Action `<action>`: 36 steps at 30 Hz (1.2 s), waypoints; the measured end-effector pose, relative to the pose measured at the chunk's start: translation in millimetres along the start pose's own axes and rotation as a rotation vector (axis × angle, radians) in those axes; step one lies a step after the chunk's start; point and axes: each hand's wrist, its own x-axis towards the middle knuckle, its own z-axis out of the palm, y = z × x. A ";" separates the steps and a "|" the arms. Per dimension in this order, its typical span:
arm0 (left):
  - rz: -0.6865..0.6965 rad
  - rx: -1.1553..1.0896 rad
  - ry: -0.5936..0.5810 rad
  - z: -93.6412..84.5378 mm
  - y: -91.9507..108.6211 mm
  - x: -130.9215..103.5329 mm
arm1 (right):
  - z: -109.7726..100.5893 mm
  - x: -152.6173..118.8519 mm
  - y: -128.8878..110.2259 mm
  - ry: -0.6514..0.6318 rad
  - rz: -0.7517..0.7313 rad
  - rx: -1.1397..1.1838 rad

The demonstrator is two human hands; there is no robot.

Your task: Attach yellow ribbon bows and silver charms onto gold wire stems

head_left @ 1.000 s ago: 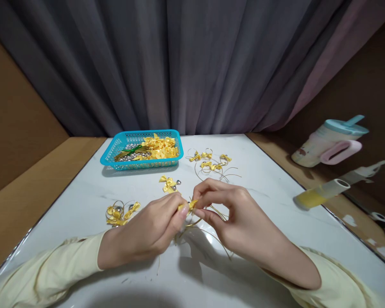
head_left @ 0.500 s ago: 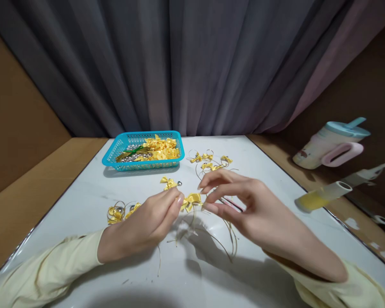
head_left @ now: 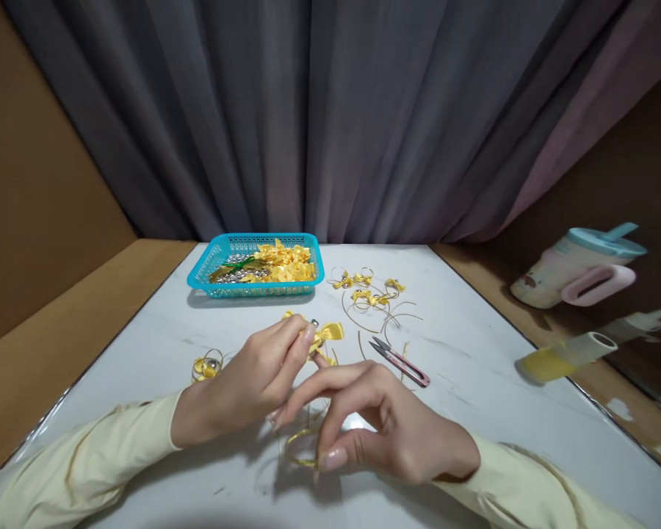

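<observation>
Between its thumb and fingers, my left hand (head_left: 247, 382) pinches a yellow ribbon bow (head_left: 328, 334), with a small silver bell (head_left: 314, 322) at the fingertips. My right hand (head_left: 388, 422) is closer to me and lower, its thumb and index finger closed on a curved loop of gold cord (head_left: 300, 450). The cord runs up toward the left hand; where it joins the bow is hidden. More yellow ribbon lies partly behind the left fingers. At the left hand's wrist side rests a bow with a bell and coiled cord (head_left: 206, 366).
A blue basket (head_left: 198, 283) holds yellow bows, silver bells and green-tied gold cord. Several corded bows (head_left: 370, 297) lie at the back right. Thread snips (head_left: 402, 362) rest right of centre. A tumbler (head_left: 578, 264) and a tube of yellow liquid (head_left: 567, 358) are at the right edge.
My right hand has moved down and left, drawing the cord into a loop toward me. The left hand has kept its pinch on the bow. The snips are now uncovered.
</observation>
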 end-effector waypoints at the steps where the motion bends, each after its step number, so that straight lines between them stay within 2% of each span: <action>1: 0.009 0.017 0.007 -0.7 -0.5 0.1 | -2.0 -0.8 -2.4 0.015 -0.005 -0.027; 3: 0.033 0.056 0.017 -2.5 -1.6 -0.1 | -6.7 -2.5 -12.5 -0.027 0.034 -0.087; 6: 0.086 0.124 0.013 -5.3 -2.6 -0.7 | -11.1 -6.0 -33.4 -0.194 0.192 -0.201; 8: 0.155 0.175 -0.014 -6.2 -2.4 -1.2 | -11.2 -9.0 -43.2 -0.196 0.234 -0.303; 10: 0.233 0.221 -0.062 -6.0 -1.5 -1.9 | -10.2 -12.0 -45.6 -0.086 0.221 -0.432; 14: 0.361 0.324 -0.143 -4.5 1.3 -3.4 | -9.8 -14.1 -34.7 0.163 0.199 -0.621; 17: 0.414 0.384 -0.164 -4.1 3.1 -3.9 | -11.7 -13.3 -27.4 0.260 0.173 -0.696; 20: 0.426 0.388 -0.203 -4.0 4.1 -4.0 | -14.0 -13.5 -26.1 0.300 0.165 -0.742; 23: 0.431 0.382 -0.223 -3.5 3.1 -4.1 | -15.4 -14.2 -28.3 0.285 0.225 -0.710; 28: 0.323 0.273 -0.138 -5.3 -1.4 -2.9 | -20.0 -11.1 -31.1 0.230 0.357 -0.542; 32: 0.263 0.205 -0.064 -8.8 -2.0 -0.2 | -27.8 -7.1 -21.7 0.078 0.368 -0.228; 36: 0.286 0.246 -0.070 -10.5 -2.3 2.3 | -35.8 -7.4 -12.8 -0.059 0.388 -0.012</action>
